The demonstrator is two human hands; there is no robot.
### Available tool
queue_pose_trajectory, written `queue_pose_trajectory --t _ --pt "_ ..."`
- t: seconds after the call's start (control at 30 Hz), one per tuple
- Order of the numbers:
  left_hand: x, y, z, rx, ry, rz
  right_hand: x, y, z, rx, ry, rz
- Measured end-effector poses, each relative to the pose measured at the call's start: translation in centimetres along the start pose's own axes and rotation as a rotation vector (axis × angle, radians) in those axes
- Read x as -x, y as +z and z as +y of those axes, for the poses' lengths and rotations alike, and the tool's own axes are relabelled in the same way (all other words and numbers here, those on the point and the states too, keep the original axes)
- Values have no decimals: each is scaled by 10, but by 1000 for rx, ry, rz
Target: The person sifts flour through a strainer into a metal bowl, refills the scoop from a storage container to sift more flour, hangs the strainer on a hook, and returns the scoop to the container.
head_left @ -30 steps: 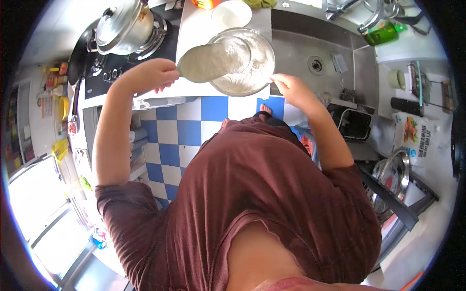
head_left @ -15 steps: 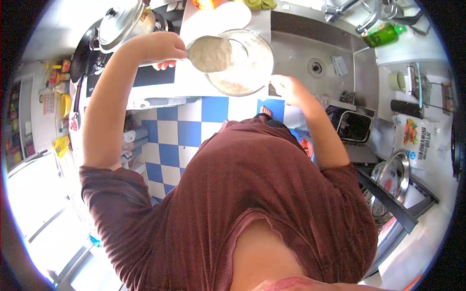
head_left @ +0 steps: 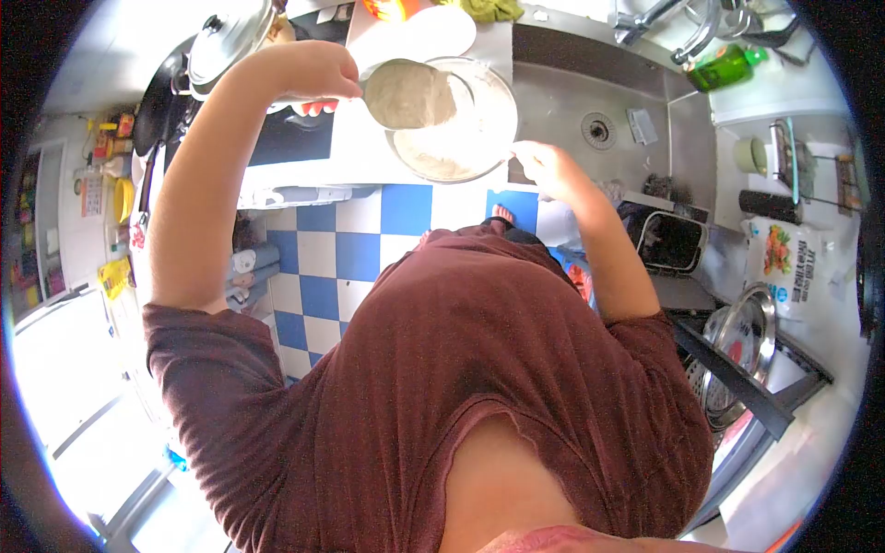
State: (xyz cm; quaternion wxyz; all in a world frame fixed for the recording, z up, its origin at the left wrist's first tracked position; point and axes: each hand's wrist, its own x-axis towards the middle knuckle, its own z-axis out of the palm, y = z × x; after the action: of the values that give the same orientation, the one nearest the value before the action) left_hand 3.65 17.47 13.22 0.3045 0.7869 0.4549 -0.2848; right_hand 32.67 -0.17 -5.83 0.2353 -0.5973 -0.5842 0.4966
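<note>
My left hand [head_left: 323, 76] is closed on the edge of a pale, rounded scoop or bowl [head_left: 404, 94], tilted over the left side of a wide metal bowl [head_left: 500, 138]. White powder [head_left: 442, 147] lies inside the metal bowl, partly washed out by glare. At that bowl's right rim, the fingers of my right hand [head_left: 546, 168] pinch the edge. The metal bowl rests on the white counter [head_left: 364, 158] beside the sink.
A lidded pot [head_left: 230, 46] stands on the stove at the upper left, beside a dark pan [head_left: 164, 103]. Right of the bowl is a steel sink [head_left: 562, 101] with a faucet [head_left: 705, 32] and green bottle [head_left: 726, 68]. A white dish [head_left: 447, 31] sits behind the bowl.
My left hand has moved up and slightly right with the tilted scoop or bowl, which has turned so more of its inside shows. My right hand has stayed at the metal bowl's rim.
</note>
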Motion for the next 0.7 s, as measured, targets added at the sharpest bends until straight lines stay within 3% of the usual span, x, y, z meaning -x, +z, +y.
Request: queue_pose_trajectory --t 0.23,0.43,0.53,0.7 --pt "1 -4 4 -52 -5 29 5 3 -9 -83 42 67" --pt "1 -8 0 -45 8 4 -2 -1 7 -38 15 -12" --pt "3 -10 2 -47 -14 1 -3 2 14 -35 -66 57" --pt "12 -13 9 -50 -63 4 0 1 3 -23 32 -7"
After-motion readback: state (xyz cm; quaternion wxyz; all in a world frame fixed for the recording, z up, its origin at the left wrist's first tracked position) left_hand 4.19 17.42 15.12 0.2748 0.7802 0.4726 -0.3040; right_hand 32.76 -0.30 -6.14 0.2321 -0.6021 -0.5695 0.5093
